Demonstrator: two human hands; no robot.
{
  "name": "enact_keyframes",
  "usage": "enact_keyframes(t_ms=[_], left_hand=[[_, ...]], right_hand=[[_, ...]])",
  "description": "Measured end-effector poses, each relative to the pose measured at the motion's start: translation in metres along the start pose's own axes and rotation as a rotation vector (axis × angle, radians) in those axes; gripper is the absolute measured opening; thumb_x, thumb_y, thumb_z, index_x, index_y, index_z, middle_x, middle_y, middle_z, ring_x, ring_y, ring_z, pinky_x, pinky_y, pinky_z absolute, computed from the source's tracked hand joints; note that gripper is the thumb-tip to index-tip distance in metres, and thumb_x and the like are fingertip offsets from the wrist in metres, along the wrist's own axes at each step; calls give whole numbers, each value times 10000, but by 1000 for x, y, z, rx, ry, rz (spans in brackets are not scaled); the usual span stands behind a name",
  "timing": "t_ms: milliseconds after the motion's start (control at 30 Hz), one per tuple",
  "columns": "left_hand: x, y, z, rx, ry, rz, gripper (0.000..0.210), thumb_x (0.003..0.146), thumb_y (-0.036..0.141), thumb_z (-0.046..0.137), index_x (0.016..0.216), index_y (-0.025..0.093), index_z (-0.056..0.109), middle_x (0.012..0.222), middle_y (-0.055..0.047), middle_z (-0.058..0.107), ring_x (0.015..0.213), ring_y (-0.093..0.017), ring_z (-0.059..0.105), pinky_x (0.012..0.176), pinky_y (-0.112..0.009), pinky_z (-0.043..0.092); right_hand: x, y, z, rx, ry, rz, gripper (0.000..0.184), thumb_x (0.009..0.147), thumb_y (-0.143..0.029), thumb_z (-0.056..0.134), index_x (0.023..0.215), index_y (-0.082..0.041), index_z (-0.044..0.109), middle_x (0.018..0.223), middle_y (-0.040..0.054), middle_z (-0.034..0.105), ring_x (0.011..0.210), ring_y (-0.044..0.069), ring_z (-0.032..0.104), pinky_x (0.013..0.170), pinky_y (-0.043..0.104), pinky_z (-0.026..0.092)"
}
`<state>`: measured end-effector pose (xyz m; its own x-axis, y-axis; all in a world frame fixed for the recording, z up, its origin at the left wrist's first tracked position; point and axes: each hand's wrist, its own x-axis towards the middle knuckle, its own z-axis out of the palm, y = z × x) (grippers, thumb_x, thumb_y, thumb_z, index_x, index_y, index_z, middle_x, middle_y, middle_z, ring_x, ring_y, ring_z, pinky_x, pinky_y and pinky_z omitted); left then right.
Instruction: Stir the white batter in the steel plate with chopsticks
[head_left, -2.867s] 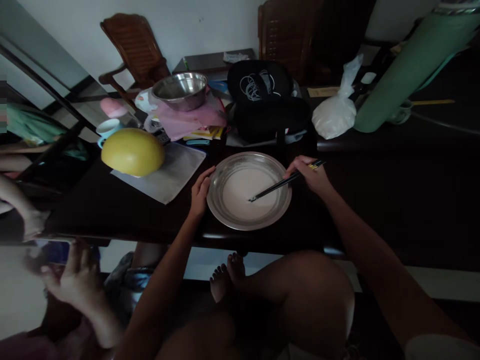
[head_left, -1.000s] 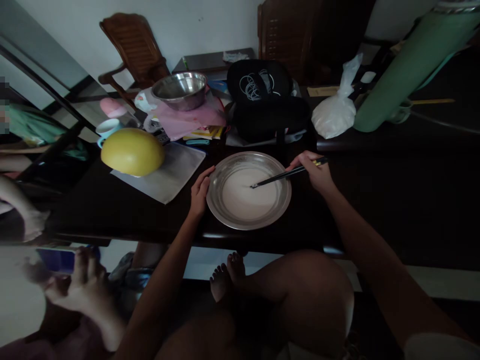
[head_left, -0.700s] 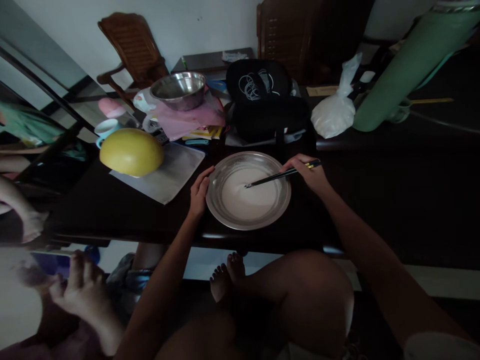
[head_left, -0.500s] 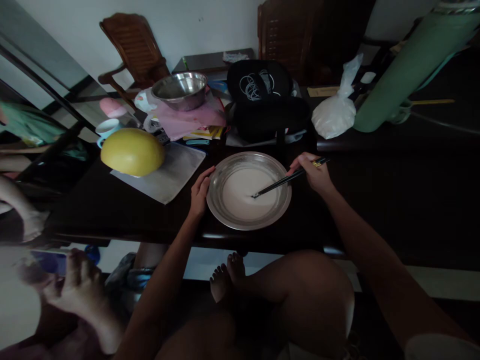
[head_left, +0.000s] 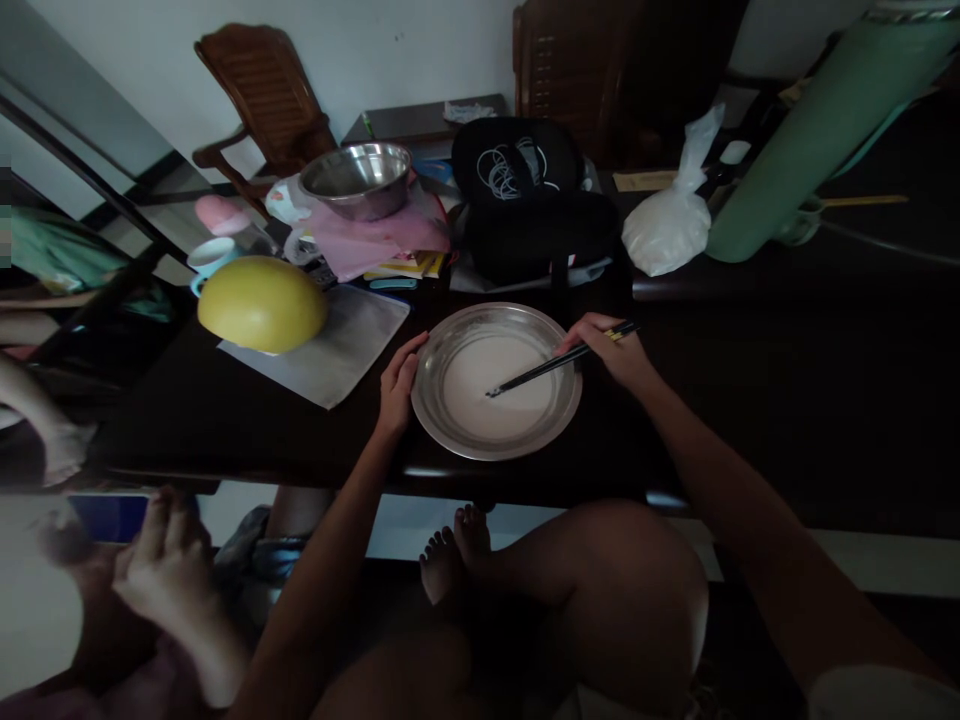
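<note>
Bowl (head_left: 426, 405) of metal sits on the dark table (head_left: 750, 410) at the centre of the frame, white liquid (head_left: 491, 418) lying inside it; it stands where it stood half a second ago. The left hand (head_left: 396, 390), just left of centre, lies against the left side of the rim, as in the earlier frames; whether its fingers clamp the metal or only rest on it I cannot tell. The right hand (head_left: 607, 347), right of centre, is clamped on black chopsticks (head_left: 529, 375), their gold-marked ends poking out to the right; it has slid a little leftward since half a second ago, its fingertips now over the bowl's right rim; the tips of the chopsticks have shifted left too and meet the liquid a touch left of its middle.

At the left of the frame a yellow dome (head_left: 261, 305) covers part of a grey sheet (head_left: 364, 340), unmoved; the basin (head_left: 356, 205) at upper left, the black case (head_left: 536, 240) at upper centre, and the knotted bag (head_left: 666, 238) and green flask (head_left: 817, 150) at upper right also keep their places; at lower left another person's blurred limb (head_left: 172, 585) has changed pose.
</note>
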<state>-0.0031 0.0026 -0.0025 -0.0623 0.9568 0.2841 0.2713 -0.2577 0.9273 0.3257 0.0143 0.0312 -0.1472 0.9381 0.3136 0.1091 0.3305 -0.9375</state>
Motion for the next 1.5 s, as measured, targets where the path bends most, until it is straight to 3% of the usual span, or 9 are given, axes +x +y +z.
enact_keyframes(t_ms=[200, 300, 433, 633, 833, 1033, 1200, 1300, 1500], left_hand=[[-1, 1, 0, -6, 1, 5, 444, 928, 457, 500, 1228, 168, 653, 1304, -102, 612, 1234, -260, 540, 1101, -422, 362], [0, 0, 0, -13, 0, 2, 440, 927, 452, 501, 1231, 171, 650, 1310, -99, 608, 1238, -256, 537, 1105, -421, 358], [0, 0, 0, 4, -3, 12, 455, 923, 476, 498, 1224, 172, 653, 1313, -101, 605, 1251, -257, 529, 1108, -415, 357], [-1, 0, 1, -7, 1, -7, 457, 928, 469, 494, 1237, 169, 647, 1312, -103, 605, 1242, -256, 536, 1104, -411, 361], [0, -2, 0, -9, -1, -4, 458, 924, 467, 502, 1241, 170, 646, 1308, -103, 609, 1240, -260, 538, 1106, -422, 358], [0, -2, 0, -11, 1, 1, 446, 927, 458, 502, 1235, 171, 651, 1309, -100, 610, 1236, -257, 540, 1100, -416, 365], [0, 0, 0, -4, 1, 5, 451, 925, 472, 503, 1232, 177, 653, 1309, -101, 609, 1236, -259, 540, 1096, -413, 371], [0, -1, 0, -1, 1, 3, 454, 926, 477, 498, 1234, 181, 651, 1308, -102, 609, 1237, -261, 540, 1097, -418, 370], [0, 0, 1, -10, 3, -4, 446, 923, 468, 506, 1229, 181, 654, 1315, -99, 605, 1248, -262, 533, 1111, -428, 353]], right_hand=[[2, 3, -7, 58, 135, -1, 376, 861, -545, 590, 719, -208, 678, 639, 15, 708, 624, 165, 678, 639, 309, 544], [2, 4, -5, 96, 88, 10, 388, 867, -548, 579, 692, -212, 667, 580, 6, 679, 567, 158, 658, 600, 303, 535], [-1, -2, 1, -61, -22, -13, 356, 873, -521, 583, 727, -226, 716, 741, 25, 734, 752, 179, 688, 738, 324, 548], [1, 2, -6, 34, 134, -5, 398, 879, -553, 556, 706, -212, 669, 629, 17, 696, 621, 165, 674, 648, 311, 541], [-1, -3, 1, -27, 6, 4, 396, 855, -566, 583, 718, -214, 701, 695, 29, 727, 701, 173, 691, 698, 311, 549], [1, 0, -4, 31, 121, 9, 382, 861, -555, 583, 720, -214, 678, 654, 18, 715, 638, 168, 685, 670, 315, 547], [0, -1, 0, -1, 3, 3, 383, 866, -550, 576, 726, -218, 704, 694, 26, 727, 691, 171, 690, 702, 312, 548], [0, -2, 0, -88, 22, -14, 372, 863, -549, 581, 739, -229, 723, 771, 28, 745, 776, 181, 692, 763, 326, 546], [1, 0, -4, 54, 100, 28, 409, 852, -581, 575, 692, -216, 669, 627, 17, 707, 607, 167, 674, 645, 321, 553]])
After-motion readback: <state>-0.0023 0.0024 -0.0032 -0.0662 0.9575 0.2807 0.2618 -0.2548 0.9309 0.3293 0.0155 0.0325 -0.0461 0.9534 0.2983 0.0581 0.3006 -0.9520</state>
